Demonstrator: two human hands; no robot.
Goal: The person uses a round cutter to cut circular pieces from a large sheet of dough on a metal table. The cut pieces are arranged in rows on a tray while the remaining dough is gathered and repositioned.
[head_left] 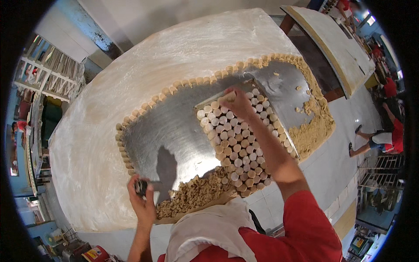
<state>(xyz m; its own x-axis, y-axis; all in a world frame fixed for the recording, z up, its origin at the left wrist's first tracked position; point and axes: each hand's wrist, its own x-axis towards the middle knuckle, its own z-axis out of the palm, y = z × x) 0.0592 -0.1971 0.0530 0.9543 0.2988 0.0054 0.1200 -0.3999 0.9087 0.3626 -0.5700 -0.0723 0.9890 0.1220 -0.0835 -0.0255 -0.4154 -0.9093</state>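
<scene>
The right hand reaches forward over a flat tray that lies on the metal sheet of the floured worktop, and its fingers are closed on one small dough piece at the far edge of the tray. The tray is almost full of round dough pieces standing upright in tight rows, each one touching its neighbours, so the free place seems to be only at the far corner where the hand now is. To do this step well, I think the piece should come down straight and upright into the gap, touching the row beside it but not pressing it, because soft dough loses its shape easily and one pushed piece can disturb the whole row. The forearm passes low over the filled rows, so it is better to keep the wrist lifted and not to brush the tops. The left hand is at the near edge of the worktop, clamped on a small dark tool; what tool it is, I cannot tell. Beside it lies a heap of crumbled dough scraps, and more scraps lie on the right side. A line of cut pieces stands around the border of the metal sheet, well apart from the tray.
</scene>
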